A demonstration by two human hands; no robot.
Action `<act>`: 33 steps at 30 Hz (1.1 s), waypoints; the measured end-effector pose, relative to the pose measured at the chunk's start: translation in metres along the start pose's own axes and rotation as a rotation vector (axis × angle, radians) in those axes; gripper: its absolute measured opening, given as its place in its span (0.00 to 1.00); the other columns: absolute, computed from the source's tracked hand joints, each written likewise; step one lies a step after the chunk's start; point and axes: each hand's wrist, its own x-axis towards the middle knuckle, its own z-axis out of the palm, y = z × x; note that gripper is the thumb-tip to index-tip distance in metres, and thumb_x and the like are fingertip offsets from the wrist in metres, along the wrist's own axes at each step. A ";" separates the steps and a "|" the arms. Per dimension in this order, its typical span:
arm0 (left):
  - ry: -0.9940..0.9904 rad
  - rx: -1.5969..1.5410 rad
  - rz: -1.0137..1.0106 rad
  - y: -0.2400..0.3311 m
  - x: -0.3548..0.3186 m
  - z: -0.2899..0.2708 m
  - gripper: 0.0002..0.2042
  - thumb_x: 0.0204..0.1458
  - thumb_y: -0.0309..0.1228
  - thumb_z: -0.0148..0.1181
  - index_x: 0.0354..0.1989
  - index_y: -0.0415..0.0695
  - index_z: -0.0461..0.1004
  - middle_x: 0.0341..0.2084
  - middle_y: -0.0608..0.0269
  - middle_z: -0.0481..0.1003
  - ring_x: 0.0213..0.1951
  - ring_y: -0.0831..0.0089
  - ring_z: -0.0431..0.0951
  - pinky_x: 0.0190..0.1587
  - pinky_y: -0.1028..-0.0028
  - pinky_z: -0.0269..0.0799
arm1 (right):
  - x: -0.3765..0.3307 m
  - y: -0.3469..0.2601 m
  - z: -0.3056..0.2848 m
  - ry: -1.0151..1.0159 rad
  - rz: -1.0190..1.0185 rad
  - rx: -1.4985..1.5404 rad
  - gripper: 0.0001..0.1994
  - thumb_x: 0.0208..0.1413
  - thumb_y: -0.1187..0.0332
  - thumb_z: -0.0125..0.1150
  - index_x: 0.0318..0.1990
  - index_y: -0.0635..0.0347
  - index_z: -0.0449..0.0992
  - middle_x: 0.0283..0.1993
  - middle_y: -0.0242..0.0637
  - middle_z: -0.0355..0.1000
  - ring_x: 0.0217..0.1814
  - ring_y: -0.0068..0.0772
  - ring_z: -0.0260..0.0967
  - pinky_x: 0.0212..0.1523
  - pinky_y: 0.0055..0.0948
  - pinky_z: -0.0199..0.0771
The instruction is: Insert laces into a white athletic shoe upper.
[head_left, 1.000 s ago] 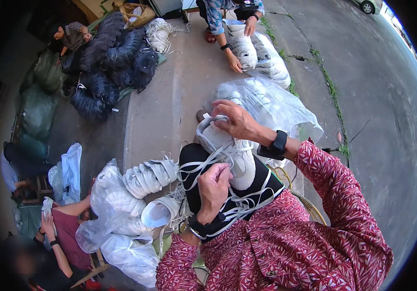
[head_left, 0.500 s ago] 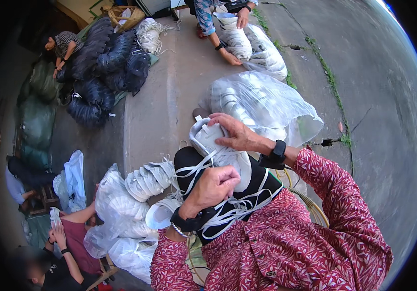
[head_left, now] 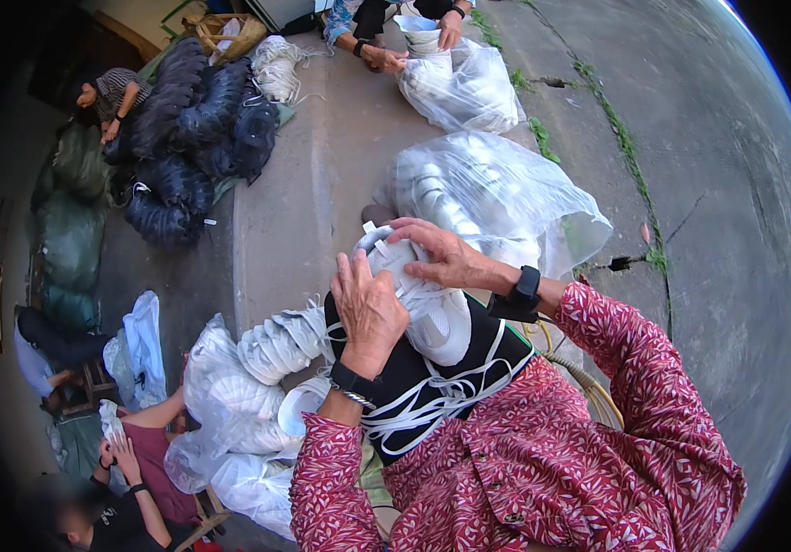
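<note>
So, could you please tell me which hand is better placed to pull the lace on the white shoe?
Probably the right hand: its fingertips lie on the white shoe laces, while the left hand grips its side.

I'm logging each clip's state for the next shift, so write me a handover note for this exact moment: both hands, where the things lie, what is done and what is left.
Left hand: gripping the near side of the white lace-up shoe upper held over the lap.
Right hand: laid over the top of the upper, fingers at the white laces.
Things: loose laces trail across the black lap cloth; a clear plastic bag of white uppers lies ahead on the concrete; a stack of white uppers sits at the left knee.
Done: laces partly threaded, it seems.
Left: the lacing looks unfinished; the bagged uppers are untouched.
</note>
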 end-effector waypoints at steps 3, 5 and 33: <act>-0.064 -0.105 -0.040 -0.006 0.004 0.005 0.06 0.39 0.23 0.58 0.27 0.35 0.74 0.51 0.40 0.63 0.55 0.41 0.59 0.57 0.52 0.55 | -0.001 0.001 0.000 0.005 -0.011 0.003 0.21 0.47 0.72 0.59 0.51 0.58 0.66 0.60 0.48 0.57 0.61 0.47 0.57 0.58 0.38 0.61; -0.083 -0.182 -0.049 -0.007 0.005 0.009 0.06 0.38 0.23 0.58 0.27 0.34 0.74 0.52 0.39 0.62 0.56 0.40 0.59 0.57 0.52 0.55 | 0.000 0.002 0.002 0.038 -0.029 -0.032 0.21 0.46 0.73 0.59 0.51 0.59 0.66 0.59 0.47 0.58 0.61 0.47 0.57 0.58 0.38 0.60; 0.024 -0.143 -0.129 -0.009 -0.008 0.028 0.09 0.43 0.24 0.55 0.31 0.30 0.69 0.54 0.35 0.58 0.57 0.40 0.57 0.57 0.51 0.55 | -0.002 -0.009 -0.002 -0.071 0.085 0.054 0.21 0.53 0.70 0.57 0.56 0.53 0.64 0.64 0.40 0.52 0.66 0.38 0.51 0.63 0.34 0.53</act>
